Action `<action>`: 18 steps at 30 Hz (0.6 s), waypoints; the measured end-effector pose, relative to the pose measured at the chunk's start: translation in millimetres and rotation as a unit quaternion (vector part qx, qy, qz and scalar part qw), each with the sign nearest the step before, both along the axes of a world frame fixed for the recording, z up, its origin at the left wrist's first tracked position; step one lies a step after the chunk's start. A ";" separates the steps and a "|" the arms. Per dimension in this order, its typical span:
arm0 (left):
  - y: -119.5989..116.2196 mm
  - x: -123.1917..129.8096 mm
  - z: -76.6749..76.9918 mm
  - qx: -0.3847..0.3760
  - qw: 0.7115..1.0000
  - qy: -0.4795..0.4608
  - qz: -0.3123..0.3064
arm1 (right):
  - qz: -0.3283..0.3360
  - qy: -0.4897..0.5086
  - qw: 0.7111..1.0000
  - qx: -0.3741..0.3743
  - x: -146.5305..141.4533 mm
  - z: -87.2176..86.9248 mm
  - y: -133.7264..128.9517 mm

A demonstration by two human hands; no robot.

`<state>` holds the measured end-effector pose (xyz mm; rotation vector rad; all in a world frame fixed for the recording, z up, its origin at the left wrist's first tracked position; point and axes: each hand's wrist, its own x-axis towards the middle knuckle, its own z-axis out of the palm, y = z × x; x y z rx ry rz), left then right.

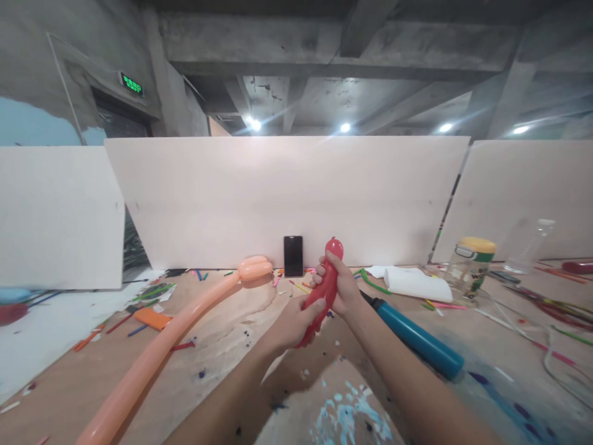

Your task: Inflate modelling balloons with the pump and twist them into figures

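Observation:
A red balloon [328, 285], short and sausage-shaped, is held up in the middle, its rounded, knotted end pointing up and away. Around its lower part my left hand [296, 321] is closed, thumb on top. My right hand [340, 284] grips it higher up, just below the rounded end. Further left, a long orange balloon [185, 321] lies across the table, with small folded bubbles at its far end. A blue pump [417, 337] with a black tip lies to the right of my right forearm.
A black phone [293, 256] leans on a white board [287, 198]. To the right are a white paper roll [417, 284], a yellow-lidded cup [470, 266] and a clear bottle [530, 247]. Uninflated balloons and scraps litter the table [222, 383].

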<state>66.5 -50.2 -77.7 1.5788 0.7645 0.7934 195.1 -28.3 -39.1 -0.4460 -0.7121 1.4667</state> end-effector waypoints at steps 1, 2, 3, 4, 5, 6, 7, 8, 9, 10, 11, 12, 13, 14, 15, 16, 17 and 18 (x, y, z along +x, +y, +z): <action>-0.8 0.7 -0.3 0.010 1.000 0.006 0.003 | 0.015 0.013 1.000 -0.004 -0.5 -0.8 0.3; -1.4 1.3 -0.7 0.019 1.000 0.012 0.007 | 0.024 0.025 0.999 -0.008 -1.1 -1.4 0.6; -2.0 1.8 -1.0 0.027 0.999 0.017 0.013 | 0.025 0.033 0.999 -0.010 -1.9 -1.7 0.7; -2.5 2.1 -1.3 0.035 0.999 0.022 0.019 | 0.019 0.034 0.999 -0.009 -2.6 -1.6 0.7; -2.9 2.2 -1.5 0.042 0.998 0.027 0.023 | 0.012 0.031 0.999 -0.008 -3.3 -1.1 0.5; -3.3 2.3 -1.6 0.047 0.998 0.031 0.027 | 0.007 0.026 1.000 -0.006 -3.9 -0.3 0.0; -3.7 2.3 -1.5 0.049 0.998 0.035 0.029 | 0.003 0.021 1.000 -0.004 -4.4 0.7 -0.5; -4.2 2.2 -1.3 0.049 0.998 0.038 0.029 | 0.003 0.016 1.000 -0.003 -4.7 1.7 -1.2; -4.8 2.2 -1.0 0.049 0.998 0.039 0.029 | 0.004 0.011 1.000 -0.001 -4.9 2.7 -1.9; -5.5 2.3 -0.6 0.049 0.998 0.040 0.027 | 0.006 0.009 1.000 0.001 -5.0 3.4 -2.5; -6.2 2.3 -0.1 0.049 0.998 0.038 0.026 | 0.008 0.007 1.000 0.003 -5.0 3.9 -3.1; -6.9 2.4 0.3 0.051 0.998 0.036 0.024 | 0.008 0.007 1.000 0.005 -5.0 4.1 -3.5; -7.6 2.5 0.8 0.053 0.998 0.033 0.022 | 0.007 0.007 1.000 0.006 -4.9 4.1 -3.9; -8.2 2.6 1.2 0.054 0.998 0.032 0.021 | 0.005 0.007 1.000 0.007 -5.0 4.0 -4.1; -8.7 2.6 1.5 0.056 0.998 0.032 0.020 | 0.004 0.006 1.000 0.007 -5.0 3.7 -4.3; -9.1 2.5 1.9 0.058 0.998 0.035 0.019 | 0.002 0.003 1.000 0.007 -5.1 3.5 -4.4; -9.4 2.4 2.3 0.060 0.997 0.038 0.020 | 0.001 -0.001 1.000 0.008 -5.2 3.3 -4.5; -9.7 2.2 2.8 0.062 0.997 0.043 0.021 | 0.000 -0.006 1.000 0.010 -5.4 3.2 -4.6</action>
